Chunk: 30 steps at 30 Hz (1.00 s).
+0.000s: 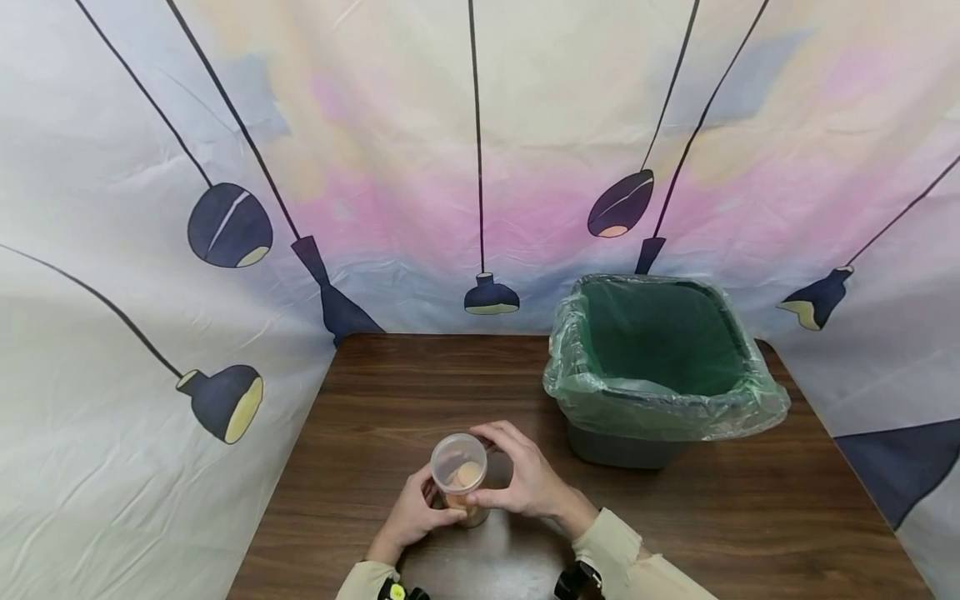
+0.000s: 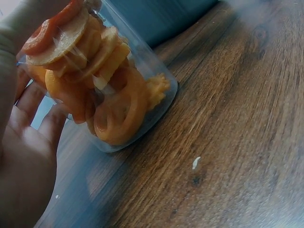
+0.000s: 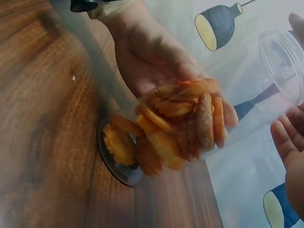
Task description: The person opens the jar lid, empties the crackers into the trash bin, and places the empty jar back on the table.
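The left hand (image 1: 411, 517) is wrapping its grip around the lower wall of a clear plastic jar (image 1: 459, 477), fingers curled behind it, while the right hand (image 1: 525, 479) is grasping the same jar near its rim, thumb at the front and fingers arching over the far side. The jar is standing on the wooden surface (image 1: 420, 392) between the two hands, its base touching the wood, and in the wrist views it is leaning slightly. Inside the jar, round orange and tan crackers (image 2: 95, 80) are piling up from the bottom to roughly the middle, leaving the upper part bare. To the right of the jar and farther back, a grey bin (image 1: 622, 446) is sitting on the same surface, lined with a green plastic bag (image 1: 660, 350) folded over its rim. Behind the jar, a pale cloth backdrop (image 1: 480, 125) printed with dark hanging lamps is enclosing the surface.
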### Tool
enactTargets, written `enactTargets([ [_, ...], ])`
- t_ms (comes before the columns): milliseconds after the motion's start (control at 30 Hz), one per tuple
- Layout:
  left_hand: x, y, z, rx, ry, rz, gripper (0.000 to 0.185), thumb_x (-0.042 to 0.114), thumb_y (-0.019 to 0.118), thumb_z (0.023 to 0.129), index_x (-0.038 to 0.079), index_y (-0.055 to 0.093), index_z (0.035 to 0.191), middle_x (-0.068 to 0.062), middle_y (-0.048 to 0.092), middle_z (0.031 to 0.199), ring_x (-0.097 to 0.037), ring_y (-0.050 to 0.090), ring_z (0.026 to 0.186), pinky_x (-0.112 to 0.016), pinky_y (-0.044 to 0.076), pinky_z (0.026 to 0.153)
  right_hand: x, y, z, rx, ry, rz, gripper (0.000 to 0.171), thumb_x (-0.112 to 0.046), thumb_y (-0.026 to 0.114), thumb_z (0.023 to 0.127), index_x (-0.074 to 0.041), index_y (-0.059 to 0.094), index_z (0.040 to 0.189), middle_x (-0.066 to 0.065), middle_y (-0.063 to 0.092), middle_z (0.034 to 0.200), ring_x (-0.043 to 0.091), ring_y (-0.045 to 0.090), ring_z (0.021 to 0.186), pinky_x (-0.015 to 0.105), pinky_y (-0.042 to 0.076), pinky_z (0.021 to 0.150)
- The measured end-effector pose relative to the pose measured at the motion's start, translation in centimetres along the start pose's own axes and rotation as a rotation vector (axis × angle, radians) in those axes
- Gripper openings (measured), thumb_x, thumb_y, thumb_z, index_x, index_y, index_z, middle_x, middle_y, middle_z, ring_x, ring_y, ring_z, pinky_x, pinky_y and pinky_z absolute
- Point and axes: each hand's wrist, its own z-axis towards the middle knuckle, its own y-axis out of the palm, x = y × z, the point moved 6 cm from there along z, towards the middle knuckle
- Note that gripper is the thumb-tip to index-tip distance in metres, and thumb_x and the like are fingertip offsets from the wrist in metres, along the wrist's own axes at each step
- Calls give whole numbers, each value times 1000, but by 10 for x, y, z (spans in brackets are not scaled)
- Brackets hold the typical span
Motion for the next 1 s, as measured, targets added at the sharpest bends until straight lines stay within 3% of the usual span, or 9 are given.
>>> enactTargets([
  [300, 0, 2, -1, -14, -1, -28, 71, -3, 83, 70, 0, 51, 133, -16, 59, 129, -7, 55, 120, -18, 42, 102, -8, 3, -8, 106, 35, 12, 71, -38, 81, 77, -5, 51, 133, 10, 59, 118, 24, 61, 99, 33, 55, 84],
  [533, -1, 1, 0, -15, 8, -33, 70, -3, 83, 71, 0, 51, 133, -19, 59, 128, -7, 56, 119, -18, 43, 101, -11, 4, -11, 148, 55, 9, 72, -36, 83, 76, -10, 50, 133, 13, 60, 117, 23, 62, 100, 33, 54, 86],
  [700, -2, 1, 0, -16, 6, -36, 70, -2, 83, 71, -1, 51, 133, -17, 59, 128, -7, 56, 119, -18, 42, 101, -17, 3, -12, 163, 83, 5, 75, -25, 87, 70, -5, 50, 132, 14, 60, 118, 25, 62, 100, 39, 55, 85],
  [833, -2, 1, 0, -11, 12, -29, 70, -2, 83, 70, -2, 51, 132, -16, 60, 128, -6, 56, 119, -18, 43, 101, -37, -4, -7, 185, 68, 6, 74, -13, 88, 65, 3, 51, 128, 17, 60, 116, 22, 63, 100, 41, 56, 83],
  [1000, 1, 1, 0, -10, 26, -23, 69, -2, 83, 70, -1, 52, 132, -18, 60, 127, -6, 56, 118, -18, 43, 100, -54, -11, -3, 206, 52, 3, 70, -10, 87, 65, 7, 53, 124, 22, 60, 113, 21, 63, 99, 41, 56, 82],
])
